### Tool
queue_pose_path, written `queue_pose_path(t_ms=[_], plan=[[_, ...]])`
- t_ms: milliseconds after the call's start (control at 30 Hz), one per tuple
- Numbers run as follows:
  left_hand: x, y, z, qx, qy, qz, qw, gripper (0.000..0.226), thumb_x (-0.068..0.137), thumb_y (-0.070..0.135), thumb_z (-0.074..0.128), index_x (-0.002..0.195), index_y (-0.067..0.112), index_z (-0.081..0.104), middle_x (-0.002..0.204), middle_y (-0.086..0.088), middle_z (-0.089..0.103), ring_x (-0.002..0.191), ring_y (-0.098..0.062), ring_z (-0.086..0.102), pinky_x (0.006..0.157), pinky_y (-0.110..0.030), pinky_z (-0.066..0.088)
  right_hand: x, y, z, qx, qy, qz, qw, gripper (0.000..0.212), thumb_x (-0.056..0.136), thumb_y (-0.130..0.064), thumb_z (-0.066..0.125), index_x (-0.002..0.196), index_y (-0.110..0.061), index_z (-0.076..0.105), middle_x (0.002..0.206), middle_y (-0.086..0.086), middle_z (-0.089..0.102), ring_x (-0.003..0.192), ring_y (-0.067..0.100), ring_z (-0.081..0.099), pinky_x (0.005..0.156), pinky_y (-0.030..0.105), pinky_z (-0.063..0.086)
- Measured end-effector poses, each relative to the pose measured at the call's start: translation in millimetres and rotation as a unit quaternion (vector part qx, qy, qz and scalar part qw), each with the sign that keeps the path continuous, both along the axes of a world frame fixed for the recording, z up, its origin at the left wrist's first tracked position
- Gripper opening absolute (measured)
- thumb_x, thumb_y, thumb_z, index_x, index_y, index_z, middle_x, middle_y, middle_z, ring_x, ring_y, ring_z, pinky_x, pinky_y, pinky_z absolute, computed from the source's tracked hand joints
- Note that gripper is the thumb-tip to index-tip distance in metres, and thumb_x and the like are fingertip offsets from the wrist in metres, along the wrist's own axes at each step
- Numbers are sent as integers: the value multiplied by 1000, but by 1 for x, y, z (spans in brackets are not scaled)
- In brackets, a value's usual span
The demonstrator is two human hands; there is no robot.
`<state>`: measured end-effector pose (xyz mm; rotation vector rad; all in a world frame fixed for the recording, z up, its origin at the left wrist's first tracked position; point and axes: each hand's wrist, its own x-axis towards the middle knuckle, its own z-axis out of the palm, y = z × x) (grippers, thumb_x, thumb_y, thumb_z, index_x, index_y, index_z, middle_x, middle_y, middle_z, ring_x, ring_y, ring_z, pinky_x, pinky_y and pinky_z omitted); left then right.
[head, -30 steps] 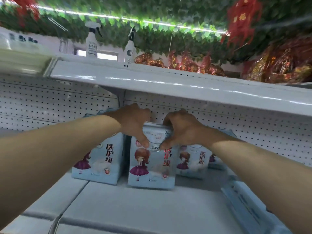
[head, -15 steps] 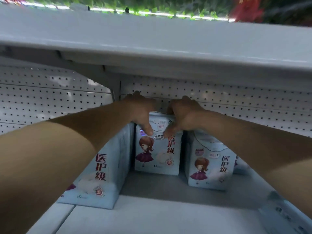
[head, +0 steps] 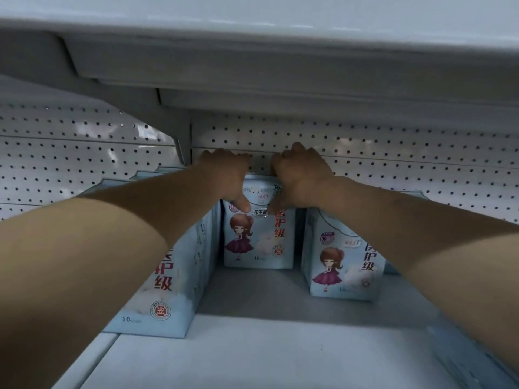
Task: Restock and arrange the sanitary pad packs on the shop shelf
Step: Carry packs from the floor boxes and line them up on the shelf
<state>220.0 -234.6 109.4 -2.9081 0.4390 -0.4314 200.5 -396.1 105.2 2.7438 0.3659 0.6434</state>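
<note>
A light-blue sanitary pad pack point(head: 258, 242) with a cartoon girl in a purple dress stands upright at the back of the shelf, against the pegboard. My left hand point(head: 229, 178) grips its top left corner, thumb down on the front face. My right hand point(head: 302, 181) grips its top right corner the same way. A row of the same packs point(head: 171, 276) stands to its left, further forward. Another pack point(head: 344, 265) stands to its right, also further forward.
The white shelf board point(head: 252, 355) stretches toward me under my arms. A white pegboard back wall point(head: 393, 161) rises behind the packs. The underside of the upper shelf point(head: 252, 66) hangs low overhead, with a bracket point(head: 179, 147) at the left.
Both hands have carried the middle pack deeper into the shelf, back to the pegboard. My head has dropped lower under the upper shelf, and the decorations above have gone out of view.
</note>
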Motion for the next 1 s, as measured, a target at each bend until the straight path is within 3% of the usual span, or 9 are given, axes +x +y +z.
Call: queue_pose_path(t_ms=[167,367,633,700,833,933,1000], plan=[[-10,1,5,-23,35,2,999,101,70,62,80,149,15,36,141,-10,53,124,-28,52,102,-43,47,-9,-7,-4,43,14,8,999,90,71,-64,79,139,-15,46,134,7,53,127,25,40,94,33,37],[-43,-2,26,-51,13,-18,998,101,74,57,80,152,16,31,150,-12,44,132,-32,45,108,-45,42,-39,-23,12,99,16,26,995,94,76,-55,81,152,-22,36,142,9,48,134,28,36,101,36,38],[-108,-19,15,-122,-61,-98,986,69,86,54,68,137,13,47,111,-9,62,102,-29,60,91,-43,53,-112,-63,27,109,-11,11,994,83,80,-53,77,148,-22,42,136,9,53,127,28,44,96,34,39],[-129,-33,10,-126,-61,-98,985,66,89,59,61,136,14,49,117,-10,61,108,-31,58,93,-44,51,-136,-76,29,117,9,-8,993,82,82,-52,76,149,-23,40,140,9,51,129,28,43,99,35,40],[-162,-69,-6,-154,-12,-77,985,66,90,65,55,135,17,49,131,-8,58,119,-30,54,90,-38,48,-182,-104,21,148,49,-49,987,72,85,-61,68,144,-25,46,143,5,52,131,27,47,105,37,44],[-186,-97,-28,-211,66,-88,971,78,92,70,46,147,16,40,145,-8,51,127,-30,52,102,-40,47,-214,-132,9,184,82,-89,975,44,89,-64,60,122,-35,56,126,-1,58,128,27,51,93,30,43],[-206,-116,-44,-249,128,-91,956,76,96,68,38,149,13,40,149,-10,47,131,-29,49,100,-32,44,-231,-156,-4,214,98,-115,965,55,93,-65,54,134,-29,55,140,0,55,130,24,49,99,29,40]])
